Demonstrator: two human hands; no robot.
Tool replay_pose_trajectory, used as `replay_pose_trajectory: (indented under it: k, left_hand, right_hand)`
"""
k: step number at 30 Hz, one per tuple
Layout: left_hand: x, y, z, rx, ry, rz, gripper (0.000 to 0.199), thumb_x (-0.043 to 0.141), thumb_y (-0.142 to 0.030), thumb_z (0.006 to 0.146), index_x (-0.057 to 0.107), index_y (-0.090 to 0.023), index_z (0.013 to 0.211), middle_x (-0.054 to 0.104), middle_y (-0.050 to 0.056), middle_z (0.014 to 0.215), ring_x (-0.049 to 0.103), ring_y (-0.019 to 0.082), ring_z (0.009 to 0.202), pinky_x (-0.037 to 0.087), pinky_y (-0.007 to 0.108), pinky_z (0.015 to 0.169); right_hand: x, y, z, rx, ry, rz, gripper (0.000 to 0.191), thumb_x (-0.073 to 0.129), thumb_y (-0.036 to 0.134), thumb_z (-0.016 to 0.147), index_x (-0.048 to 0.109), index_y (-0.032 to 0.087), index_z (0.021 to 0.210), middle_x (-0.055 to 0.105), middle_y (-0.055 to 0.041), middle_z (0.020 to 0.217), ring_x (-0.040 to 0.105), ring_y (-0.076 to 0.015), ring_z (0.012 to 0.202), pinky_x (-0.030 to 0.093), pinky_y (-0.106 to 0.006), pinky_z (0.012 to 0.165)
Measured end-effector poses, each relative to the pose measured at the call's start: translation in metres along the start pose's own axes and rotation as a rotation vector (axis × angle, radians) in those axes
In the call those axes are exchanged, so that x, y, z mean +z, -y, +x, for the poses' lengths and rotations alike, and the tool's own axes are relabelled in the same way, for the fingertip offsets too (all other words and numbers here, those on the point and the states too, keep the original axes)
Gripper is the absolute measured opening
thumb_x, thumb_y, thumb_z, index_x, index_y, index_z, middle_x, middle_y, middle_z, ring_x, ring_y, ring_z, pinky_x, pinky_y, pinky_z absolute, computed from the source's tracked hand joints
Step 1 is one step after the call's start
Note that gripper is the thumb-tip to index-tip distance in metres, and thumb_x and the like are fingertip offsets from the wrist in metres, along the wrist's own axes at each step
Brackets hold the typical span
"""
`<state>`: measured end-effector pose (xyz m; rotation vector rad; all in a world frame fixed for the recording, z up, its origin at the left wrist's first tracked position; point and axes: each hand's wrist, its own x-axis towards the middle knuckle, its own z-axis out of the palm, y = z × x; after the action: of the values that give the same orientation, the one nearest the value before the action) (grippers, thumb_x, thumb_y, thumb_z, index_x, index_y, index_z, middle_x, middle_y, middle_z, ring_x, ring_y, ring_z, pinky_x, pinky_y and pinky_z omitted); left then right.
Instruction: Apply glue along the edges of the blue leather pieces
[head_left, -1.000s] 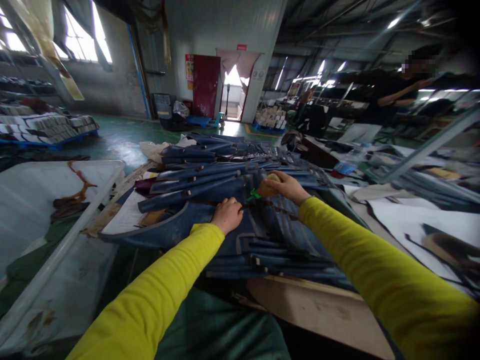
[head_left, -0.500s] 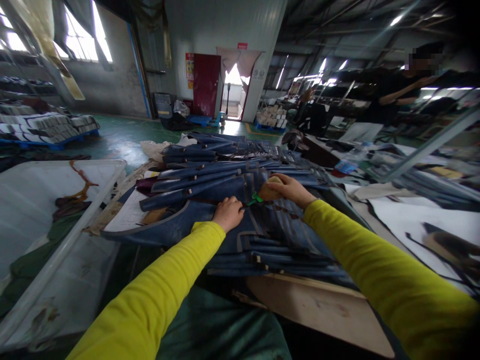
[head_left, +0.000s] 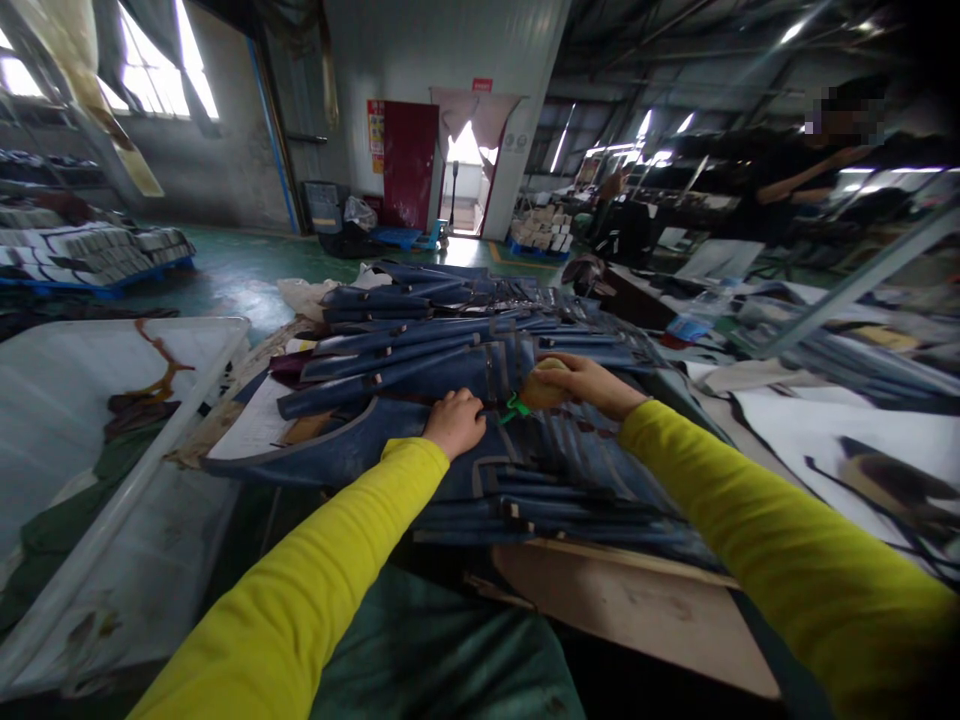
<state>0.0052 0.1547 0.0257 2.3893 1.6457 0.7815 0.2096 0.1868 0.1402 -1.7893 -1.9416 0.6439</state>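
Note:
Dark blue fabric pieces (head_left: 345,432) with grey edging lie layered over a board in front of me. My left hand (head_left: 456,422) rests on them, fingers bent and close together; whether anything is under the fingertips is hidden. My right hand (head_left: 592,384) is wrapped round a tan, rounded tool (head_left: 544,388) with a bright green part (head_left: 514,408) at its left end. That green end is just above or on the fabric, a little right of my left hand. White paper sheets (head_left: 251,422) lie at the pile's left.
A white bin (head_left: 169,440) with green cloth stands at the left. On the right are a plastic bottle (head_left: 694,325), white sheets (head_left: 892,440) and a slanted metal bar (head_left: 862,280). A wooden board (head_left: 645,610) juts out near my lap. A person (head_left: 795,190) stands at the back right.
My right hand and the tool have moved slightly right, away from my left hand, and the green part shows more. My left hand has barely moved.

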Motion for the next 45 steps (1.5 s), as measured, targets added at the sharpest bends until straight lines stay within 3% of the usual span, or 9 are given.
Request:
replay_pose_trajectory:
  k: [7,14,21,29,33,41,45]
  left_hand:
    - [0.0,0.0,-0.001,0.002,0.003,-0.004,0.03,0.045,-0.034,0.086,0.063,-0.02,0.106,0.055,0.003,0.11,0.048,0.021,0.103,0.042,0.034,0.088]
    - [-0.001,0.0,-0.001,0.001,-0.003,-0.007,0.029,0.045,-0.034,0.086,0.063,-0.02,0.105,0.055,0.004,0.11,0.048,0.02,0.103,0.041,0.033,0.087]
    - [0.001,0.001,-0.001,0.008,-0.01,-0.006,0.03,0.045,-0.035,0.087,0.063,-0.02,0.105,0.055,0.003,0.109,0.048,0.021,0.102,0.042,0.035,0.086]
    - [0.001,0.0,-0.001,0.0,-0.014,-0.008,0.029,0.045,-0.034,0.086,0.063,-0.02,0.105,0.055,0.003,0.11,0.048,0.021,0.102,0.042,0.034,0.087]
    - [0.001,0.001,-0.001,-0.002,-0.01,-0.011,0.029,0.045,-0.034,0.086,0.064,-0.02,0.104,0.055,0.003,0.109,0.048,0.021,0.102,0.041,0.034,0.086]
    - [-0.001,-0.001,-0.001,-0.004,-0.001,-0.02,0.03,0.045,-0.035,0.087,0.063,-0.02,0.106,0.055,0.003,0.11,0.048,0.021,0.102,0.041,0.034,0.087]
    - [-0.002,-0.001,0.0,-0.016,0.002,-0.029,0.03,0.046,-0.034,0.086,0.063,-0.02,0.106,0.055,0.003,0.11,0.048,0.021,0.102,0.041,0.034,0.088]
  right_hand:
    - [-0.008,0.012,-0.023,0.036,0.061,0.067,0.054,0.061,0.047,0.072,0.058,0.019,0.118,0.061,-0.0058,0.084,0.046,-0.0113,0.057,0.03,-0.02,0.04]
    - [-0.013,0.006,-0.042,0.032,0.125,0.141,0.058,0.062,0.051,0.072,0.056,0.023,0.123,0.063,-0.0088,0.098,0.055,-0.0156,0.063,0.037,-0.022,0.042]
    - [-0.017,0.008,-0.06,0.009,0.12,0.101,0.055,0.061,0.052,0.075,0.054,0.027,0.123,0.062,-0.0058,0.099,0.054,-0.0143,0.068,0.036,-0.018,0.041]
    - [-0.017,0.002,-0.063,-0.026,0.037,0.083,0.064,0.062,0.056,0.073,0.05,0.026,0.128,0.06,-0.0062,0.106,0.055,-0.0161,0.073,0.042,-0.021,0.047]
    - [-0.016,-0.001,-0.066,-0.085,0.07,0.096,0.059,0.062,0.055,0.075,0.052,0.028,0.126,0.059,-0.0033,0.111,0.056,-0.0189,0.09,0.045,-0.021,0.056]
    - [-0.01,-0.004,-0.068,-0.155,0.091,0.124,0.058,0.061,0.053,0.076,0.052,0.027,0.126,0.059,-0.0033,0.113,0.056,-0.0218,0.099,0.049,-0.028,0.071]
    - [-0.009,-0.003,-0.064,-0.16,0.055,0.1,0.057,0.061,0.052,0.076,0.051,0.026,0.126,0.06,-0.003,0.112,0.056,-0.0205,0.096,0.05,-0.026,0.07]
